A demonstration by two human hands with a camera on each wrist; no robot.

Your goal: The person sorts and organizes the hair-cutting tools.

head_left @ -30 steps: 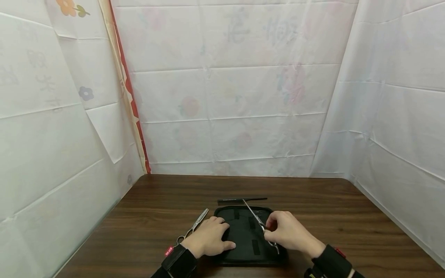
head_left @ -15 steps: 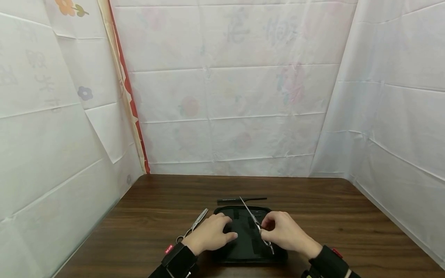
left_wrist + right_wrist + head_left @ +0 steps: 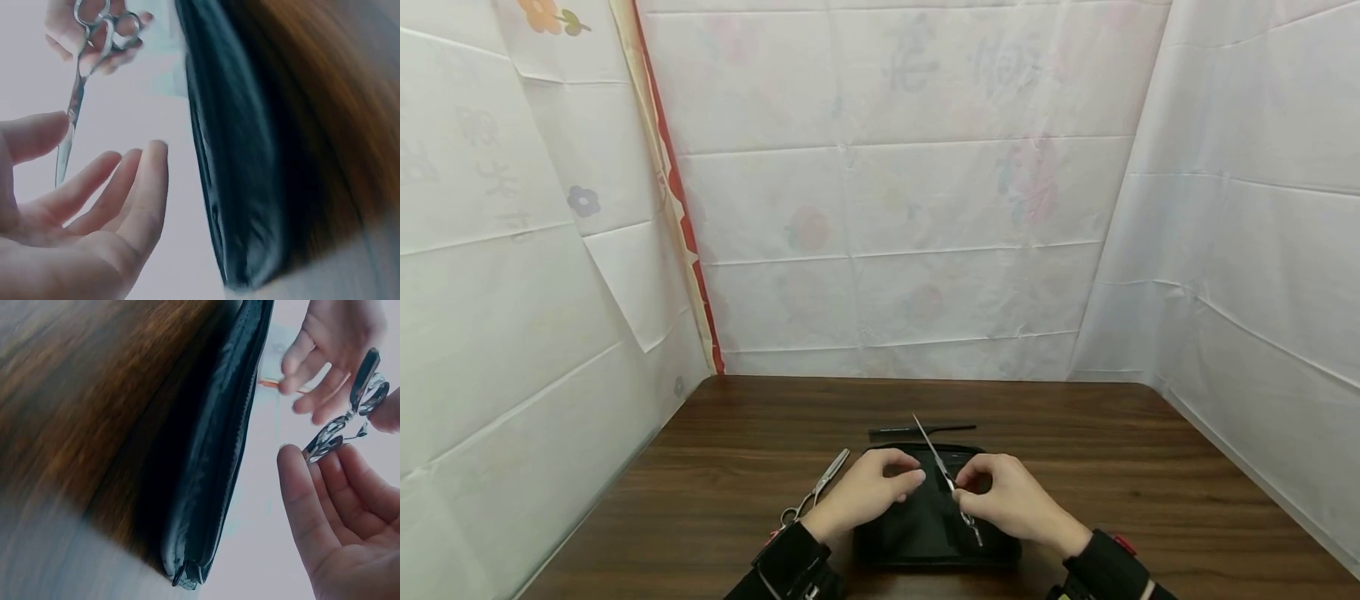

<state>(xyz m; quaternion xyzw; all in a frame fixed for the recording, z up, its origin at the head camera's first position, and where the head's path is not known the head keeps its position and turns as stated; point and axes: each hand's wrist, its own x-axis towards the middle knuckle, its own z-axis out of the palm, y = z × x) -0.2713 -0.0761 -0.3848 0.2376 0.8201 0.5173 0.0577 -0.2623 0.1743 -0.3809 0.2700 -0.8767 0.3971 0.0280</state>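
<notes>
My right hand [image 3: 1015,500] pinches a pair of silver hairdressing scissors [image 3: 936,454] near the handles. They are held above a black zip case [image 3: 898,537], blades pointing up and to the left. My left hand [image 3: 865,490] hovers over the case's left side, fingers loosely bent and holding nothing. In the left wrist view, the blades of the scissors [image 3: 76,103] reach close to the left thumb; I cannot tell whether they touch. The right wrist view shows the finger rings of the scissors [image 3: 374,394] between the right thumb and fingers.
A second pair of scissors [image 3: 829,475] lies on the wooden table [image 3: 760,425], left of the case and partly behind my left hand. Behind the case lies a black tail comb [image 3: 895,435]. White sheets [image 3: 887,208] enclose the table at the back and both sides.
The scissors in my right hand have moved left and tilted slightly, their tips higher. My left hand has come off the case and moved right, toward the blades.
</notes>
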